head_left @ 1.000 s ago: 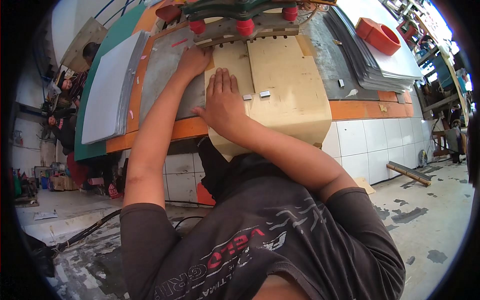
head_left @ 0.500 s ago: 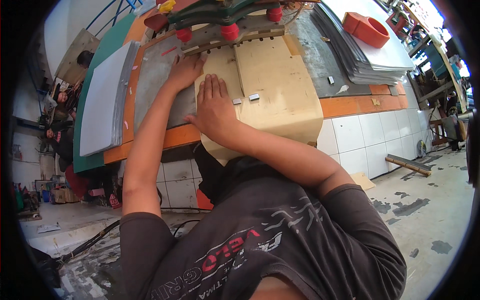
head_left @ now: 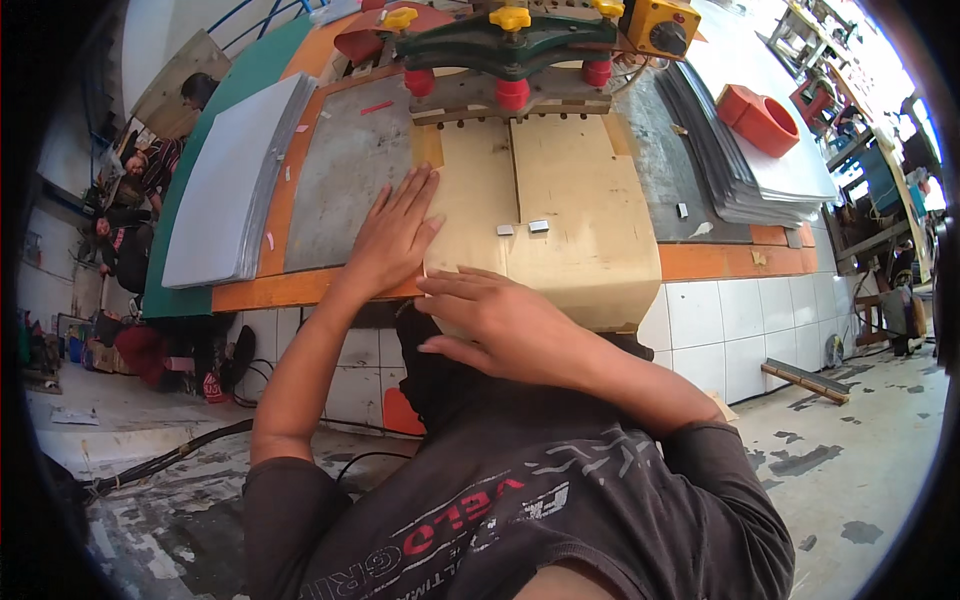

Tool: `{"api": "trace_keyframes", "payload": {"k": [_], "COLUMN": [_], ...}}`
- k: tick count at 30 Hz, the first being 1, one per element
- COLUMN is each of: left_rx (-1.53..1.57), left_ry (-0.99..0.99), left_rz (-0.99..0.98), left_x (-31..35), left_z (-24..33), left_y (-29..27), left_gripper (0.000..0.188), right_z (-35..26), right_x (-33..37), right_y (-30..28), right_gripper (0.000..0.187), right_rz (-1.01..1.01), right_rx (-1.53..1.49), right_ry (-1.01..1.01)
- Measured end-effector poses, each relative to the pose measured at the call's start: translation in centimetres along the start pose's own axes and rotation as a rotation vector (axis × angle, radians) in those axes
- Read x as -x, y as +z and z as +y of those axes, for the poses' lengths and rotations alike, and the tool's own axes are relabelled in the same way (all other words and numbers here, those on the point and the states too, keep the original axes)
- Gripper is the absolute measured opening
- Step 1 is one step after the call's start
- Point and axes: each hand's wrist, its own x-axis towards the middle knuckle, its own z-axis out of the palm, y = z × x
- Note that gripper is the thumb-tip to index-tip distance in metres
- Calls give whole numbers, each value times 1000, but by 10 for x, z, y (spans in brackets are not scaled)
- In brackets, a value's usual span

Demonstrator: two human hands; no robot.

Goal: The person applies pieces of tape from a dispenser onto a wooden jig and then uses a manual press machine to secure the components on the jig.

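Observation:
A tan, smooth board (head_left: pixel 590 190) with a narrow slit lies on the grey work surface, and its near end bends down over the table edge. My left hand (head_left: pixel 392 235) rests flat along the board's left edge, fingers stretched out, holding nothing. At the near left corner is my right hand (head_left: pixel 500 318), its fingers extended to the left and nothing in its grasp. I cannot tell whether its fingertips press on the board. Two small pale blocks (head_left: pixel 539 226) sit near the slit's near end. The board's far end meets a clamp bar (head_left: pixel 515 100).
Above the bar is a green machine frame (head_left: pixel 510 58) with yellow knobs and red cylinders. Beside it is a yellow control box (head_left: pixel 662 28). Stacks of white sheets lie left (head_left: pixel 235 180) and right (head_left: pixel 760 200); a red-orange ring-shaped holder (head_left: pixel 770 120) tops the right one.
My left hand has come nearer along the board's left edge. My right hand has slid off the board's upper face toward its near left corner. The whole view has shifted slightly.

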Motion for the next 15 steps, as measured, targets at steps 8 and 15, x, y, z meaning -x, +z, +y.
{"api": "trace_keyframes", "payload": {"k": [8,15], "left_rx": [365,166], "left_ry": [-108,-251], "left_rz": [61,-51], "left_x": [-5,-74], "left_z": [-9,-38], "left_y": [1,10], "left_gripper": [57,58], "right_z": [62,123], "right_x": [56,84], "right_y": [-93,-98], "right_gripper": [27,56], "right_rz": [362,293], "right_rx": [225,640], "right_ry": [347,546]}}
